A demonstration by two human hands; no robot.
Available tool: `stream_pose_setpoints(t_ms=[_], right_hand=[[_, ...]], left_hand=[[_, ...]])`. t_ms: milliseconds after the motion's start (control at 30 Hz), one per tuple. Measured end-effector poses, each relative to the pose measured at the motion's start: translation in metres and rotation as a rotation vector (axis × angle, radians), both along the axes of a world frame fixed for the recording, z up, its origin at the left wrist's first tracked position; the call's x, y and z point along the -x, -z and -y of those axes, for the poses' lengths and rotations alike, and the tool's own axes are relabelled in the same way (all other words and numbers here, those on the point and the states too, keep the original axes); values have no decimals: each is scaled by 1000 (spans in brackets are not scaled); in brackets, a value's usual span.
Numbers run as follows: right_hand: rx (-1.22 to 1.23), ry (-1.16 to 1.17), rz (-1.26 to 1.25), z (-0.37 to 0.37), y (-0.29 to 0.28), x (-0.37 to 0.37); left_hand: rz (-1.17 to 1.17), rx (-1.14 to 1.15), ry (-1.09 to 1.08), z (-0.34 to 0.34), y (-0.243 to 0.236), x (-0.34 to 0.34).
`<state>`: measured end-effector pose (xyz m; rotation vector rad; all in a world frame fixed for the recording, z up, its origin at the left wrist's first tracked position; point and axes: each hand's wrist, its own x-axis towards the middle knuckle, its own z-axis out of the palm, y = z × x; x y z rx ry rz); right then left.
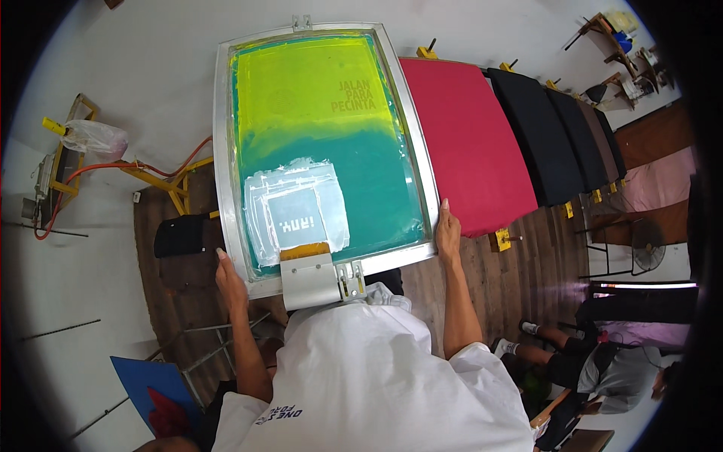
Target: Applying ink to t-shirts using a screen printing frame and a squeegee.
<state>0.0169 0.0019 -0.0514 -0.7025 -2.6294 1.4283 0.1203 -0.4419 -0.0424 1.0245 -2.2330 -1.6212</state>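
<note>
A screen printing frame (pixel 224 151) with a silver metal rim is in front of my chest. Its teal mesh (pixel 369 181) is stained yellow-green over the far half, and a pale grey-white patch (pixel 297 207) covers the near left part. A metal bracket plate (pixel 309 282) sits on the near rim, close to my white shirt. My left hand (pixel 231 280) grips the near left corner, thumb showing on top. On the right rim, near its lower end, my right hand (pixel 449 232) is closed. The undersides of the frame and most fingers are hidden.
Right of the frame, a red cloth (pixel 474 143) lies over a board, followed by several black and brown ones (pixel 531 135). An orange hose (pixel 113 166) runs along the left wall. Another person (pixel 621 377) is at the lower right. A fan (pixel 648 245) stands farther right.
</note>
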Motion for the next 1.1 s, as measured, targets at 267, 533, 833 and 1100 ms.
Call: stream_pose_setpoints(t_ms=[267,533,833,1100], right_hand=[[-29,-26,-29,0,12,1],[-26,-34,-47,6,21,2],[54,-99,3,8,30,1],[-67,-131,-81,7,45,-10]], left_hand=[[26,3,0,1,9,-2],[89,158,-29,7,43,-9],[158,220,-23,4,48,-15],[151,174,35,22,68,-19]])
